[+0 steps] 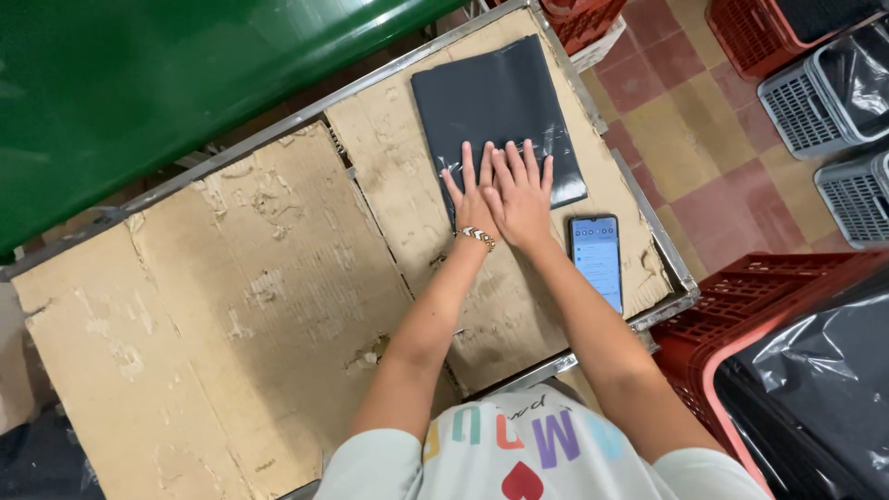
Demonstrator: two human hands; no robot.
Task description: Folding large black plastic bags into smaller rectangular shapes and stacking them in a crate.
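A flat dark grey plastic bag lies on the worn cardboard top of a metal-framed table, at its far right end. My left hand and my right hand press flat on the bag's near edge, side by side, fingers spread and overlapping a little. A beaded bracelet circles my left wrist. Neither hand holds anything.
A smartphone with a lit screen lies face up just right of my right forearm. Red crates lined with black plastic stand at the right, grey baskets on the tiled floor beyond. A green surface borders the far left.
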